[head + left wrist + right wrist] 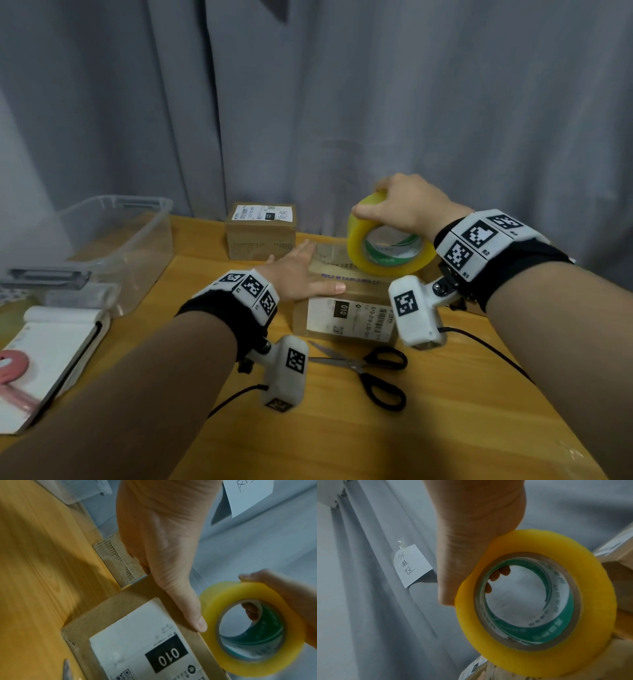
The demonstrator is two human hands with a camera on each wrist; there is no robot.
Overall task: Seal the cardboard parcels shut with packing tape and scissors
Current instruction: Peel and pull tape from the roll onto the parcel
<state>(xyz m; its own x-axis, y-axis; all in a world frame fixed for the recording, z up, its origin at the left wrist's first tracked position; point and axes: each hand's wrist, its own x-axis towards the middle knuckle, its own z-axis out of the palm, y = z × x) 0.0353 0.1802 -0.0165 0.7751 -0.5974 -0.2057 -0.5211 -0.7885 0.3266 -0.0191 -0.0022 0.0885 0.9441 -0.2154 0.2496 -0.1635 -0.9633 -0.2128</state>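
Observation:
A cardboard parcel (346,320) with a white "010" label lies in the middle of the wooden table. My left hand (301,274) lies flat on its top with straight fingers; in the left wrist view the left hand (164,547) has its thumb along the parcel's (120,616) edge. My right hand (404,202) grips a yellow tape roll (387,253) with a green-printed core, standing on edge over the parcel's right end. In the right wrist view my fingertips (498,574) curl inside the tape roll (539,593). Black-handled scissors (370,370) lie open in front of the parcel.
A second labelled parcel (260,229) stands behind, against the grey curtain (308,102). A clear plastic bin (120,246) sits at the left, with a notebook (44,363) in front of it. Wrist camera cables trail across the table (445,428).

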